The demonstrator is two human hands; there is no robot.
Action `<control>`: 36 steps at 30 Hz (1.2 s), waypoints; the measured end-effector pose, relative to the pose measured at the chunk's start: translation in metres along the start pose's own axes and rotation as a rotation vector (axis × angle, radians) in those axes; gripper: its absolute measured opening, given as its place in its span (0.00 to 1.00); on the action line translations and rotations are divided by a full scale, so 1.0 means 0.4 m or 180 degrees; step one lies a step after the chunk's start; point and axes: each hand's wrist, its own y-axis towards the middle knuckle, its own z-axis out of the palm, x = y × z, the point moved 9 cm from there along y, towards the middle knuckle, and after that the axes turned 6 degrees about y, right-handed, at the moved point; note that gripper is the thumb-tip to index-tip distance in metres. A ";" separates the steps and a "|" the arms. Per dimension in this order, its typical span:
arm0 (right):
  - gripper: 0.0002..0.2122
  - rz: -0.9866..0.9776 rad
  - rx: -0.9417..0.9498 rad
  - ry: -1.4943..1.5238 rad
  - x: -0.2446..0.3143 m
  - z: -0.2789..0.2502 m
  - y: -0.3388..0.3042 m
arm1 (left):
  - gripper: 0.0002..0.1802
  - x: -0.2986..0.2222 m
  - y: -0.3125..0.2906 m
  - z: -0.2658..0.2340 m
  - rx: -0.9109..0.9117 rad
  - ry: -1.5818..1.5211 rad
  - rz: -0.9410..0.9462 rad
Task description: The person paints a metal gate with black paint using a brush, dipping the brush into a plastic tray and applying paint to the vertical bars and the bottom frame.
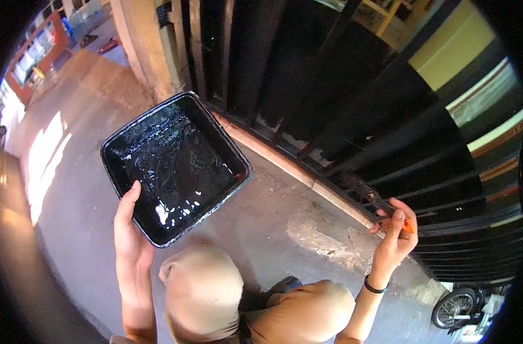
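Note:
My left hand (130, 232) grips the near left edge of a square black plastic tray (217, 131), thumb over the rim. Glossy black liquid that looks like paint (184, 163) coats its inside, and the tray is tilted so the inside faces me. On the right, my right hand (394, 235) is closed around a paintbrush with an orange handle (409, 226). Its dark head points up and left, against the lower part of a black barred metal gate (307, 103). Whether the bristles touch a bar is hard to tell.
Below the gate runs a pale concrete ledge (336, 202), beside a grey floor (83, 229) with a rough patch. A yellowish post (141, 46) stands at the gate's far left end. My bent knees (207, 281) are between my arms. A motorcycle wheel (455, 308) shows at lower right.

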 end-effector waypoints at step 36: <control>0.10 -0.0805 0.1527 -0.0909 0.521 0.677 -0.074 | 0.35 0.005 0.268 -0.160 0.0797 0.0081 -0.0747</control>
